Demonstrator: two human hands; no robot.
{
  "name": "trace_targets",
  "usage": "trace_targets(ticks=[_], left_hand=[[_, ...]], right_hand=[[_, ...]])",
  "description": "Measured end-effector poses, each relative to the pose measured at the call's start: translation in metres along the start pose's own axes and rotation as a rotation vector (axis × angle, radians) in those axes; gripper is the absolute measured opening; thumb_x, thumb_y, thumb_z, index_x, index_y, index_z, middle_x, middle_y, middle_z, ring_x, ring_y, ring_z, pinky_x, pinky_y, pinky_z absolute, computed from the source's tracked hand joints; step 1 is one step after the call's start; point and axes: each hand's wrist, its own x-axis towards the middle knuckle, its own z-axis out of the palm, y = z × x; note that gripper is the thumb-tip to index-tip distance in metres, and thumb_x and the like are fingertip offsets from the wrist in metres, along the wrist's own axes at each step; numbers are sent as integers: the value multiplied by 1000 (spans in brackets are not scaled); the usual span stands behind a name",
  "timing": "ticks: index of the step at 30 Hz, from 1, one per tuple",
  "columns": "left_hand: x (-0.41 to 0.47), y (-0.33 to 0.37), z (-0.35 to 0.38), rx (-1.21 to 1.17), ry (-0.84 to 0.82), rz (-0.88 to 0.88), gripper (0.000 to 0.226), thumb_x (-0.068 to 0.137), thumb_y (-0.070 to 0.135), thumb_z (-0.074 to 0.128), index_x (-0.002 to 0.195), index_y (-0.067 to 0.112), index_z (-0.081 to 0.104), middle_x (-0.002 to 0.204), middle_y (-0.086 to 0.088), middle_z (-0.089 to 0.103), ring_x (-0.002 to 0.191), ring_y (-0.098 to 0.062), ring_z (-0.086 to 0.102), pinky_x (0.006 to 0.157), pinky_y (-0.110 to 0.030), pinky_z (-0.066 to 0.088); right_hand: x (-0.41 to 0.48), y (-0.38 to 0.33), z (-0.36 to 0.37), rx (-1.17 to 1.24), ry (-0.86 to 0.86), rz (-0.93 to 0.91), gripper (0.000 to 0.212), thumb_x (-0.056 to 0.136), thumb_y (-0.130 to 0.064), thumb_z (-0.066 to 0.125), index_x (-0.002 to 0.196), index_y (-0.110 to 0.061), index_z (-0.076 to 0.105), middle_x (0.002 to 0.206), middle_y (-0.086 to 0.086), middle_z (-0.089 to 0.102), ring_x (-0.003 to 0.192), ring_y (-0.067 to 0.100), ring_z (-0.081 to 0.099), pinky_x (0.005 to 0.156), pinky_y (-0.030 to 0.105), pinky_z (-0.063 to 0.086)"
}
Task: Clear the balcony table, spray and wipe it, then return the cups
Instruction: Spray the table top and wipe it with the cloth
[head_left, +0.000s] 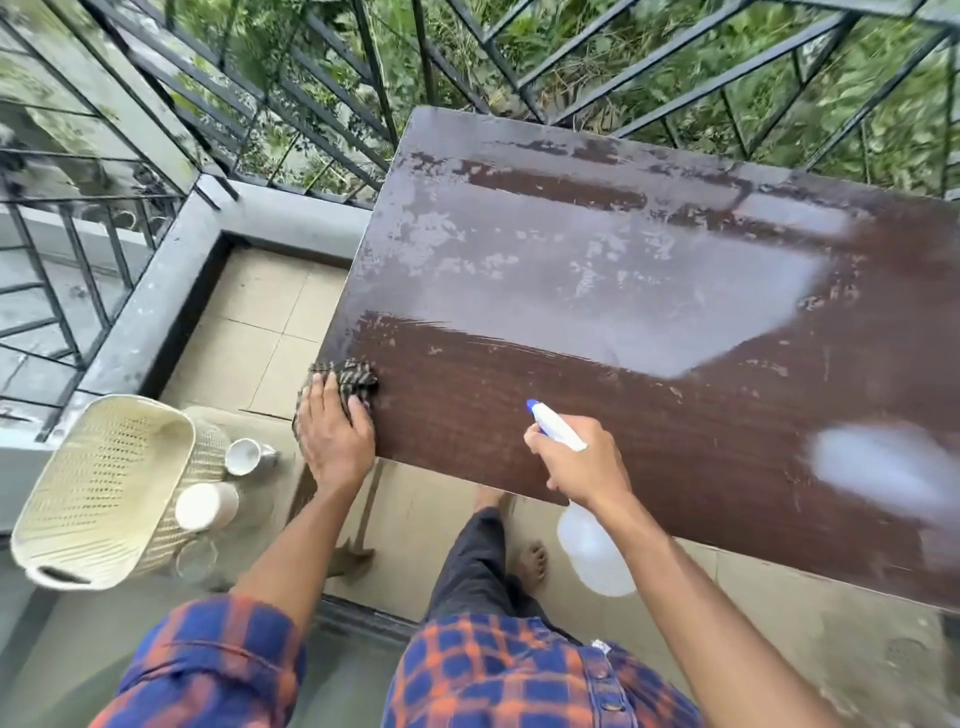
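While left hand (336, 435) presses flat on cloth (357, 375), right hand (582, 467) grips spray bottle (592, 553)

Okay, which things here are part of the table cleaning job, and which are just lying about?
Part of the job:
table
cloth under the left hand
spray bottle held in the right hand
mug, white cup

Just lying about:
cream basket
railing

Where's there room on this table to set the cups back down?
The table top is bare from the railing to its right end. The left hand presses the cloth at the near left corner; the right hand holds the spray bottle over the near edge. Cups crowd beside the basket.
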Motion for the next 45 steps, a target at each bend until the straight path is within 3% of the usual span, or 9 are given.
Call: trace_targets(ticks=[5,9,12,15,20,26,31,37,45], left_hand=[[-23,39,18,-230,127,-441,57,99,30,38,148,1,42,157,-22,36,149,-40,24,124,-45,13],[-70,94,35,-320,118,-458,57,101,29,40,148,-3,40,157,-25,34,149,-43,21,123,-45,11],[-129,141,46,-293,-45,-357,59,103,27,41,154,-1,31,163,-21,25,152,-39,14,123,-38,1],[-183,176,59,-163,-236,-119,66,99,36,30,156,2,28,164,-19,21,153,-37,14,123,-50,9],[-243,200,74,26,-485,424,66,99,36,37,157,7,26,166,-13,18,155,-34,8,123,-51,10],[-213,196,77,129,-601,852,70,96,43,38,157,9,29,165,-13,24,154,-32,13,123,-51,19],[-173,209,87,125,-632,1328,67,95,44,43,152,9,40,160,-13,36,150,-34,27,121,-48,21],[-171,265,115,134,-774,1677,66,98,47,43,153,11,40,160,-10,36,150,-33,29,121,-50,27],[-247,367,169,100,-973,1961,68,98,53,40,153,12,38,160,-10,36,150,-33,29,121,-51,26]], right_hand=[[-8,20,-8,0,16,12,20,88,-33,65,85,-14,68,66,5,64,79,41,73,80,46,60],[-16,46,-22,30,51,57,15,87,-30,66,83,-16,70,63,-4,61,75,38,74,79,45,60],[-24,67,-33,62,96,124,20,88,-30,66,87,-10,72,65,-4,62,54,26,68,74,42,61],[-29,85,-45,123,150,174,24,87,-29,68,88,-6,71,63,-1,61,45,19,59,67,38,54],[-41,113,-76,251,284,264,20,84,-26,69,83,-6,72,61,1,61,42,19,59,66,38,55],[-60,145,-104,393,422,405,35,73,-36,63,85,-4,70,67,1,63,40,18,58,71,47,61],[-77,166,-118,507,505,501,29,72,-33,65,83,-8,73,63,-1,59,38,10,54,71,48,61],[-82,199,-129,638,628,564,48,61,-49,64,83,-9,76,90,16,77,48,18,66,80,55,64],[-80,240,-192,640,673,642,24,82,-35,71,75,-12,73,66,7,69,62,32,73,77,48,61]])
